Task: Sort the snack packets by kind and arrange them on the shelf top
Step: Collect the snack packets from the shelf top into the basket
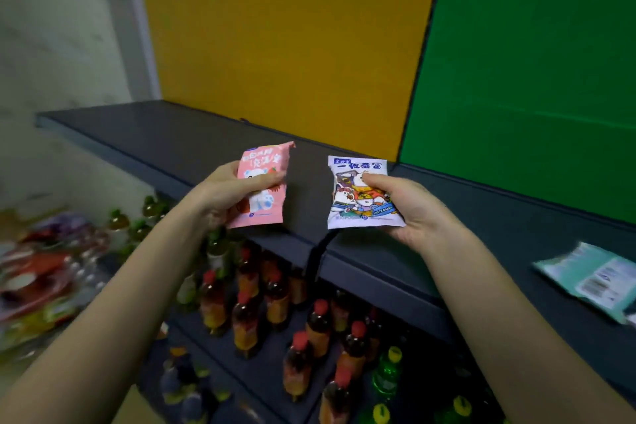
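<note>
My left hand (225, 191) pinches a pink snack packet (266, 162) with a white bear printed on it, thumb across its front. My right hand (409, 206) holds a white and lilac snack packet (354, 179) with cartoon animals and blue lettering, thumb on top and fingers beneath. Both packets hang side by side just above the front part of the dark grey shelf top (179, 138), a hand's width apart. A teal packet (595, 277) with a barcode label lies flat on the shelf top at the far right.
Below the shelf top stand several bottles with red caps (275, 296) and some with yellow or green caps (389, 368). Blurred colourful packets (38, 272) are heaped at the lower left. Behind the shelf rise a yellow panel (282, 38) and a green panel (537, 62).
</note>
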Demonstrator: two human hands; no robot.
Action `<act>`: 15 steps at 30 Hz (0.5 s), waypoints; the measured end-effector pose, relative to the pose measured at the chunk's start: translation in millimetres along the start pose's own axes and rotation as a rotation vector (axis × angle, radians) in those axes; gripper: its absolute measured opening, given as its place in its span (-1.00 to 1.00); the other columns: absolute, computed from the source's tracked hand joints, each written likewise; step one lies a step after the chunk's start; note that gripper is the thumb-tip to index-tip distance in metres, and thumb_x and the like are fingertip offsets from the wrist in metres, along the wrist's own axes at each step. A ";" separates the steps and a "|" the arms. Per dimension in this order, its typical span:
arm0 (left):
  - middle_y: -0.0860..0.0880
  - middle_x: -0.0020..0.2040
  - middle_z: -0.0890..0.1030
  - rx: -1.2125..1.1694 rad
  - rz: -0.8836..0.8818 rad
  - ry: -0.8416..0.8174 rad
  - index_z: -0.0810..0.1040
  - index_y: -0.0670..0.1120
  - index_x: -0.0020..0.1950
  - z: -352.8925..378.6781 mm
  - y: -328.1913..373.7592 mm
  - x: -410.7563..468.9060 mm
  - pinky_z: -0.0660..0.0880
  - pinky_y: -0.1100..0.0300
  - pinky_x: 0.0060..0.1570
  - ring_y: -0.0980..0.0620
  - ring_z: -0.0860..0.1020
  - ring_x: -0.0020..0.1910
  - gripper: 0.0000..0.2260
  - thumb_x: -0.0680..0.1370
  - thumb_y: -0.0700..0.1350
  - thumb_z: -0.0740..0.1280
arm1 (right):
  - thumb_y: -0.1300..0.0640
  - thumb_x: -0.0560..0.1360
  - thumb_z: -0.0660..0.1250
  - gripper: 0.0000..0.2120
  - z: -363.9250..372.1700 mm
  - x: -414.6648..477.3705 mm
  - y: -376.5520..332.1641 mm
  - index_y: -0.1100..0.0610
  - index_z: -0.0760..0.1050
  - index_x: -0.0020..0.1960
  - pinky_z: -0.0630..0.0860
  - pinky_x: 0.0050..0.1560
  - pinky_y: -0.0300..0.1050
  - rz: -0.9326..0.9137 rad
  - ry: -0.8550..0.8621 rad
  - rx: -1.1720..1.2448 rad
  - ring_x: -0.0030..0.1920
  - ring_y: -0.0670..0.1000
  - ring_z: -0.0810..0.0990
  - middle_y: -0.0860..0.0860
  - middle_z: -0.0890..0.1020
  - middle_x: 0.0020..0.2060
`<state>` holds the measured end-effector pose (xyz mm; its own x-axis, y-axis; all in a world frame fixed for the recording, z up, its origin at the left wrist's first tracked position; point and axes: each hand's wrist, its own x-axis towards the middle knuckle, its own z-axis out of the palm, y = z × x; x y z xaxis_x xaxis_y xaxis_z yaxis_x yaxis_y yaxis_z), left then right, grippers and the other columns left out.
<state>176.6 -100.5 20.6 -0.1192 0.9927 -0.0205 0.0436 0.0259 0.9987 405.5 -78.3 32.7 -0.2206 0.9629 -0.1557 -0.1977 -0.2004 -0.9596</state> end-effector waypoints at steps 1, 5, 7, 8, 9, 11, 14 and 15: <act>0.03 -0.44 0.64 -0.018 0.015 0.060 0.52 -0.10 -0.13 -21.0 -6.3 -11.8 0.51 0.31 -0.49 0.13 0.58 -0.50 -0.88 0.43 -0.14 0.43 | 0.26 0.52 0.28 -0.94 18.2 1.8 6.5 0.24 0.49 -0.11 0.61 -0.38 -0.07 -0.003 -0.041 -0.025 -0.48 0.00 0.64 0.09 0.66 -0.46; -0.02 -0.32 0.65 -0.013 0.058 0.318 0.52 -0.15 -0.01 -108.9 -33.9 -65.3 0.46 0.35 -0.51 0.12 0.58 -0.46 -0.85 0.47 -0.15 0.40 | 0.24 0.53 0.26 -0.91 99.1 9.5 39.3 0.22 0.51 -0.12 0.61 -0.36 -0.11 0.024 -0.223 -0.084 -0.46 -0.01 0.65 0.07 0.67 -0.45; 0.01 -0.36 0.65 0.011 0.068 0.428 0.51 -0.15 0.01 -154.1 -49.1 -94.7 0.43 0.38 -0.53 0.18 0.56 -0.50 -0.85 0.48 -0.16 0.39 | 0.23 0.54 0.26 -0.90 144.9 13.3 61.2 0.20 0.51 -0.12 0.62 -0.33 -0.09 0.059 -0.314 -0.108 -0.44 0.00 0.66 0.07 0.67 -0.44; 0.04 -0.42 0.65 0.017 0.058 0.481 0.52 -0.15 -0.03 -176.3 -56.2 -110.9 0.42 0.39 -0.55 0.20 0.55 -0.53 -0.89 0.49 -0.17 0.38 | 0.23 0.54 0.25 -0.90 169.0 14.8 74.8 0.20 0.51 -0.12 0.62 -0.33 -0.10 0.077 -0.357 -0.122 -0.43 -0.01 0.66 0.06 0.68 -0.43; 0.06 -0.46 0.63 0.023 0.052 0.531 0.51 -0.14 -0.08 -199.3 -65.9 -125.9 0.41 0.40 -0.57 0.21 0.54 -0.55 -0.94 0.50 -0.18 0.37 | 0.23 0.54 0.25 -0.90 193.5 15.8 90.4 0.19 0.51 -0.11 0.62 -0.34 -0.11 0.092 -0.397 -0.135 -0.43 -0.01 0.66 0.06 0.68 -0.43; 0.04 -0.42 0.64 0.029 0.029 0.632 0.51 -0.12 -0.08 -246.9 -85.8 -158.2 0.44 0.38 -0.55 0.22 0.55 -0.53 -0.94 0.49 -0.20 0.37 | 0.24 0.55 0.23 -0.90 245.1 16.3 126.5 0.17 0.52 -0.07 0.62 -0.37 -0.16 0.100 -0.478 -0.172 -0.42 -0.03 0.67 0.03 0.68 -0.41; -0.07 -0.19 0.63 0.039 -0.017 0.756 0.51 -0.12 0.03 -320.4 -120.2 -206.7 0.51 0.34 -0.44 0.19 0.59 -0.43 -0.83 0.46 -0.23 0.40 | 0.24 0.56 0.22 -0.90 323.7 13.0 186.5 0.16 0.51 0.00 0.59 -0.40 -0.20 0.160 -0.590 -0.196 -0.39 -0.04 0.68 0.01 0.69 -0.39; -0.08 -0.19 0.63 0.030 -0.038 0.791 0.51 -0.14 0.04 -345.9 -132.0 -222.2 0.53 0.33 -0.42 0.19 0.59 -0.42 -0.81 0.46 -0.25 0.40 | 0.24 0.56 0.22 -0.90 349.9 12.2 207.0 0.16 0.51 0.00 0.59 -0.40 -0.20 0.191 -0.616 -0.194 -0.40 -0.04 0.67 0.01 0.69 -0.39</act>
<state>-145.7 -365.4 -90.6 -0.7905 0.6124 -0.0044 0.0506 0.0725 0.9961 27.7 -171.3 -85.7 -0.7503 0.6234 -0.2201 0.0616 -0.2656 -0.9621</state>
